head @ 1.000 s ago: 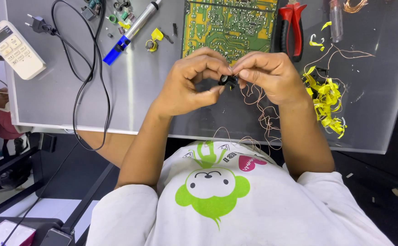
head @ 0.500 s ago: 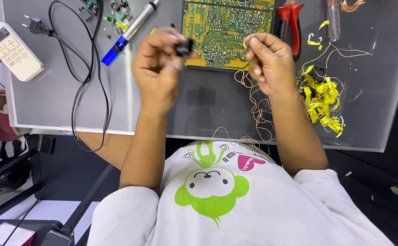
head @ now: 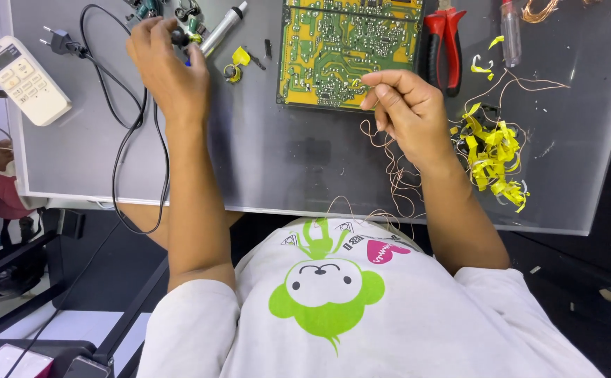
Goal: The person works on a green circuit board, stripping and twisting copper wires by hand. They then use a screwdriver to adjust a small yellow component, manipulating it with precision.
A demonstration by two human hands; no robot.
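My left hand [head: 165,66] reaches to the far left of the grey table [head: 270,161] and pinches a small black part [head: 178,36] beside a cluster of small electronic components [head: 186,15] and a soldering iron [head: 223,28]. My right hand [head: 407,105] hovers near the lower right corner of a green and yellow circuit board [head: 347,49], its fingers curled on thin copper wire [head: 393,168] that trails down toward my shirt.
Red-handled pliers [head: 445,42] lie right of the board. A pile of yellow tape scraps [head: 494,154] sits at the right, more copper wire [head: 540,10] at the top right. A white remote control [head: 22,80] and a black power cord [head: 120,140] lie at the left.
My hands have separated: the left has carried the small black part up and far to the left, while the right stays near the board holding the copper wire.
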